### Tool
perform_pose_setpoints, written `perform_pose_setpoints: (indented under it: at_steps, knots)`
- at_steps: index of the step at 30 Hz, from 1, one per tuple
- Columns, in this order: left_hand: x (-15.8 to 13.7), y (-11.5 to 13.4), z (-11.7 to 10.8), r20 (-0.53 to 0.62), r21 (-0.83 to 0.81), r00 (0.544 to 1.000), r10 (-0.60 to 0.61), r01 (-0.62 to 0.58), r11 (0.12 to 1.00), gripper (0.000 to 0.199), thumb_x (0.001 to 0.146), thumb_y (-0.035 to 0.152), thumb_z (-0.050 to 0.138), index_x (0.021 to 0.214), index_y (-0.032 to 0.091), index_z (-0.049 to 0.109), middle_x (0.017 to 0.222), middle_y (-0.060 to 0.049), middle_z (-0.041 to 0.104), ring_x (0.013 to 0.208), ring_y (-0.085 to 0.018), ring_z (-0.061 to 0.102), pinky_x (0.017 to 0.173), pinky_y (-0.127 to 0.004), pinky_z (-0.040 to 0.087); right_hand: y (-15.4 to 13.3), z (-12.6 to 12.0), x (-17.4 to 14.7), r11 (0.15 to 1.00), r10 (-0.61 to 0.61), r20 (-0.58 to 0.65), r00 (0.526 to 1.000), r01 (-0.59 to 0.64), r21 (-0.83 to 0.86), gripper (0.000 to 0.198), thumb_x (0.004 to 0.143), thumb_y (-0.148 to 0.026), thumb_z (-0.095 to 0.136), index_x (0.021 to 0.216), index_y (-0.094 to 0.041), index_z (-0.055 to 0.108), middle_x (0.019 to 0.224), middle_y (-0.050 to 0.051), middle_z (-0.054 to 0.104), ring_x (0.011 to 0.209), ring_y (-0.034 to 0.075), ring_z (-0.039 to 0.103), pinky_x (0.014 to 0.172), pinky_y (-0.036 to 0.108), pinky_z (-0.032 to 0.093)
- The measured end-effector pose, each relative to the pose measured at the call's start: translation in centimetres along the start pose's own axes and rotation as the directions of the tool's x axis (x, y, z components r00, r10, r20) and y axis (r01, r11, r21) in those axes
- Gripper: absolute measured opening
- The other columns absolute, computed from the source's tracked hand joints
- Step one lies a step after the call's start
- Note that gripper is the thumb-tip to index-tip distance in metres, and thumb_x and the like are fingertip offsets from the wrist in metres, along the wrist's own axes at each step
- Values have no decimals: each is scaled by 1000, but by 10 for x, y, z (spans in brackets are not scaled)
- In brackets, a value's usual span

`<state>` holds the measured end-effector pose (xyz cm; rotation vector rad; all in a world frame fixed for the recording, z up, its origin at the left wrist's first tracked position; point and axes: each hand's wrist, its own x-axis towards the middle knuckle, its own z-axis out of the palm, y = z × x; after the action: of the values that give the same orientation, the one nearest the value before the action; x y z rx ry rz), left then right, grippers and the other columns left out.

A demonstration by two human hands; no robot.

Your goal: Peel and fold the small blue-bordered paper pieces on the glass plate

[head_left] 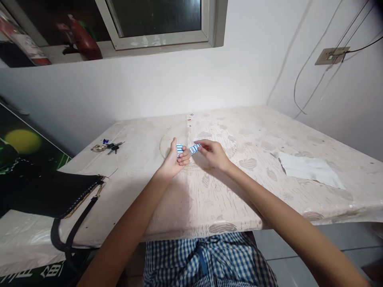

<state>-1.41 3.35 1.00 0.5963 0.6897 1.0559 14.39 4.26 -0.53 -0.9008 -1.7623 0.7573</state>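
Observation:
My left hand (172, 162) is closed around a small blue-and-white striped piece (179, 149) that looks like a card or a small stack of cards. Its thumb points up and its fingers curl across the lower part. Just to the right, my right hand (216, 154) pinches another blue-and-white striped card (194, 148) between thumb and fingers. That card slants, and its left end comes close to the left fingertips; whether they touch it I cannot tell. Both hands are above the middle of the covered table (215, 195).
Keys (113, 147) lie on the left of the table. Nearer on that side is a black bag (56, 191) with a strap. A white cloth or paper (309, 169) lies at the right. Behind stands a wall with a window (158, 20) and a socket with cables (330, 56).

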Motion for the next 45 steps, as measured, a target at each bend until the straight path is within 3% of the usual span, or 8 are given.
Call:
perform_pose_setpoints:
  at_steps: [3, 8, 11, 23, 29, 35, 41, 45]
  knots:
    - [-3, -8, 6, 54, 58, 986, -158, 155, 986, 53, 82, 62, 32, 62, 15, 44, 41, 7, 27, 29, -3, 21, 27, -14, 15, -7, -7, 3, 952, 126, -46, 991, -108, 285, 31, 72, -20, 57, 101, -12, 61, 71, 1, 59, 61, 11, 52, 62, 27, 42]
    - [-4, -21, 11, 53, 118, 959, -280, 273, 955, 57, 83, 63, 25, 65, 14, 48, 42, 5, 31, 29, -3, 24, 27, -13, 18, -17, -10, 0, 901, 137, 106, 985, -168, 399, 26, 70, -20, 57, 93, -12, 66, 68, 0, 60, 57, 9, 51, 64, 28, 43]
    - [-4, -24, 13, 52, 103, 952, -303, 296, 949, 55, 84, 60, 25, 63, 14, 46, 41, 5, 33, 29, -3, 26, 27, -13, 21, -19, -9, -1, 909, 129, 195, 972, -195, 369, 26, 70, -18, 55, 92, -11, 67, 65, 0, 60, 55, 9, 50, 62, 28, 42]
    - [-7, -28, 23, -81, 81, 966, -245, 251, 965, 48, 86, 54, 27, 61, 18, 44, 45, -1, 44, 30, -8, 36, 34, -21, 34, -26, -11, -5, 958, 162, 232, 959, -209, 195, 22, 71, -13, 51, 83, -12, 69, 65, 2, 63, 57, 10, 55, 57, 25, 45]
    - [-5, -31, 19, -13, 67, 959, -281, 282, 957, 46, 85, 54, 31, 59, 18, 40, 45, 0, 42, 31, -7, 35, 33, -18, 31, -24, -11, -6, 969, 205, 265, 942, -234, 81, 24, 70, -12, 50, 85, -10, 69, 63, 2, 61, 54, 10, 53, 53, 23, 42]
    - [-2, -30, 16, 31, -2, 949, -315, 315, 949, 46, 83, 57, 37, 61, 17, 41, 42, 6, 29, 28, -3, 25, 26, -12, 17, -15, -7, -3, 994, 85, 177, 981, -70, -87, 27, 69, -13, 51, 90, -12, 68, 83, 5, 62, 67, 10, 51, 65, 24, 42]
    - [-6, -3, 11, -41, -234, 997, -66, 55, 971, 43, 87, 52, 34, 67, 15, 44, 43, 8, 24, 29, -2, 21, 25, -13, 15, 7, -2, 2, 977, 57, -74, 996, -70, -200, 32, 80, -15, 39, 101, -12, 62, 99, 10, 61, 82, 15, 56, 77, 29, 43]
    - [-10, 19, 2, -177, -350, 979, 100, -157, 923, 37, 88, 47, 37, 66, 17, 38, 44, 8, 23, 29, -2, 21, 25, -14, 16, 20, 10, -3, 912, -86, 210, 974, 162, -376, 40, 77, -7, 37, 111, -9, 58, 116, 15, 57, 109, 19, 49, 93, 33, 36]
